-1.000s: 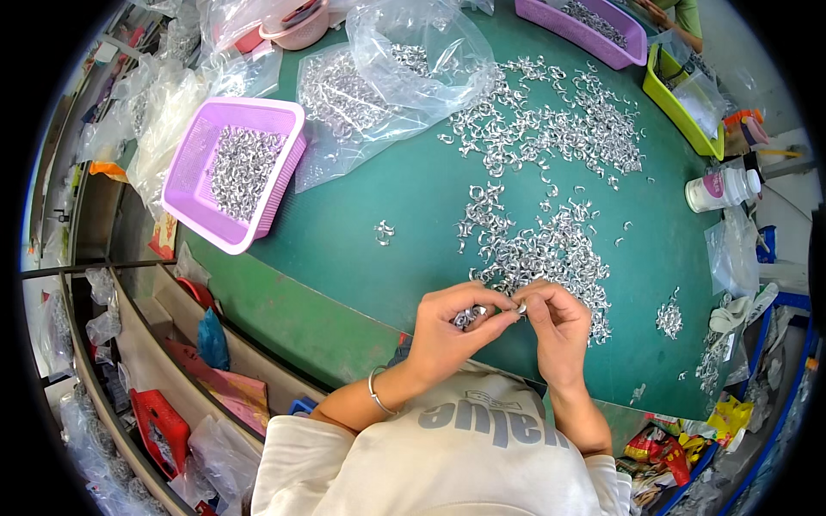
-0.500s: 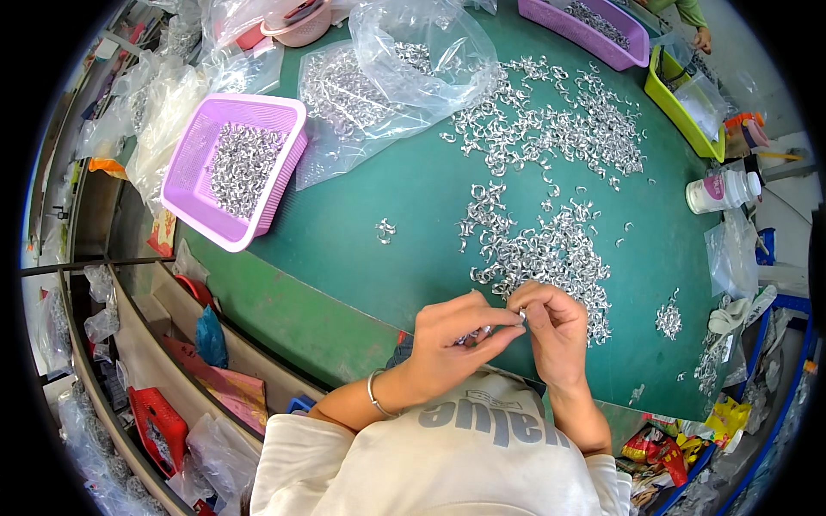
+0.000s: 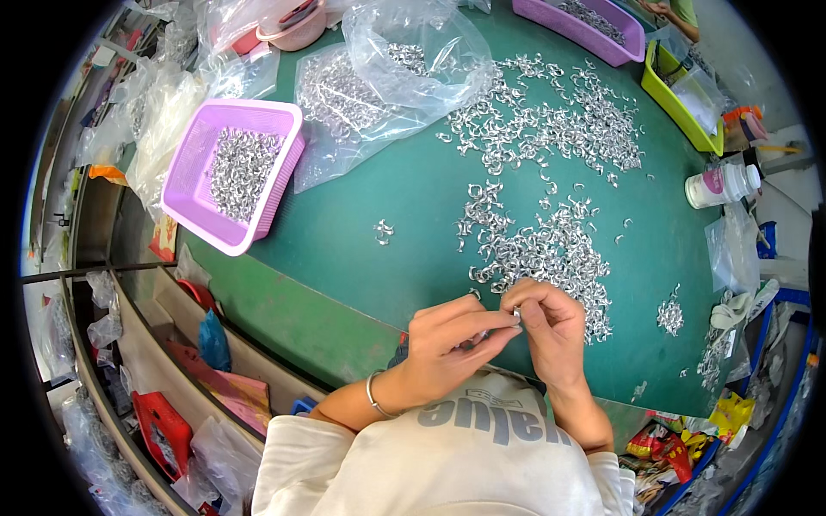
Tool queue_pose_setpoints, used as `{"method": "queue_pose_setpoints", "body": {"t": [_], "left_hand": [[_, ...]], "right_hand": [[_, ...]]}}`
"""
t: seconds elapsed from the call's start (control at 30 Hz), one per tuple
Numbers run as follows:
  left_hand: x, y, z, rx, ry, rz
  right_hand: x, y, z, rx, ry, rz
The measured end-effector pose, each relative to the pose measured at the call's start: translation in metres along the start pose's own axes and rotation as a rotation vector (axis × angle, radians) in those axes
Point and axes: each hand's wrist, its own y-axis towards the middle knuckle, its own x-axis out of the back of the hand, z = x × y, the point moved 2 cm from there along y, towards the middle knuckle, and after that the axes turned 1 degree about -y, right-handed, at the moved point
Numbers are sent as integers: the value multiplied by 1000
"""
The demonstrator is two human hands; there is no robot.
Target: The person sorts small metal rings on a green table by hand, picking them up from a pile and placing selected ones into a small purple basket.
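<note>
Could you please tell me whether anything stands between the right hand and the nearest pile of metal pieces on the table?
Nothing visible does. The right hand, in this view, overlaps the near edge of the pile of metal pieces on the green table. The clear plastic bag lies farther off, to the left.

A white bottle [image 3: 721, 186] sits at the right, a lime-green basket [image 3: 674, 112] beyond it; at near left are a blue bag [image 3: 214, 340] and a red basket [image 3: 155, 407].
</note>
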Motion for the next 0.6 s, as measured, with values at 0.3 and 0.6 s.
{"method": "queue_pose_setpoints", "body": {"t": [0.3, 0.6], "left_hand": [[0, 0, -4, -24, 45, -10], [1, 0, -9, -37, 9, -32]], "right_hand": [[-1, 0, -2, -94, 95, 30], [-5, -2, 1, -87, 121, 64]]}}
